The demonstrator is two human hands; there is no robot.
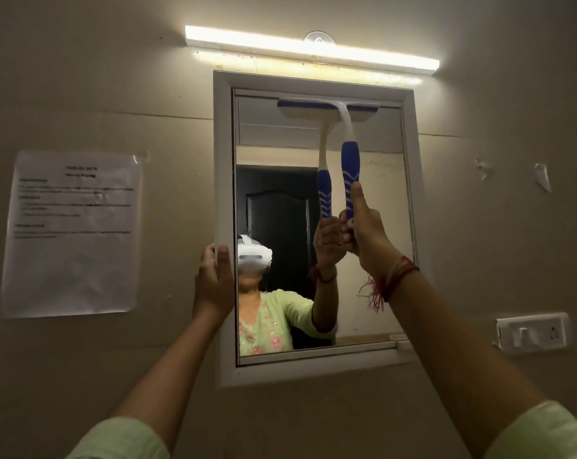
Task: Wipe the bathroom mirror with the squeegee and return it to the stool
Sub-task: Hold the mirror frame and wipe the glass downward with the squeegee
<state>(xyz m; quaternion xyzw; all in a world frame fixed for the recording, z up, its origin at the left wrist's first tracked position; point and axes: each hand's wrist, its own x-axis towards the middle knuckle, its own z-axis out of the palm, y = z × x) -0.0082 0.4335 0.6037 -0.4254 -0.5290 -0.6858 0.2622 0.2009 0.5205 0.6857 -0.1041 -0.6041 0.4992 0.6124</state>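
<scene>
Both arms are raised toward the wall, pale green sleeves showing at the bottom edge. The right hand (363, 231) is closed around the lower end of the squeegee (348, 154), thumb laid up along the handle, and a red thread band is worn at that wrist. The left hand (214, 279) is clasped on the left side of the mirror frame (223, 193), thumb on the front face and fingers wrapped behind the edge. The squeegee is held upright — its blue handle is patterned with white wavy lines, a curved white neck rises from it, and its blue-and-white blade is pressed flat against the top of the mirror (280, 154), just under the upper frame. The person's raised arm and the tool are doubled in the glass. A lit tube light (310, 48) is mounted above the mirror on a beige wall; a printed sheet (72, 233) is taped to the left — its text too blurred to read — and a switch plate (533, 332) is fixed at the lower right.
</scene>
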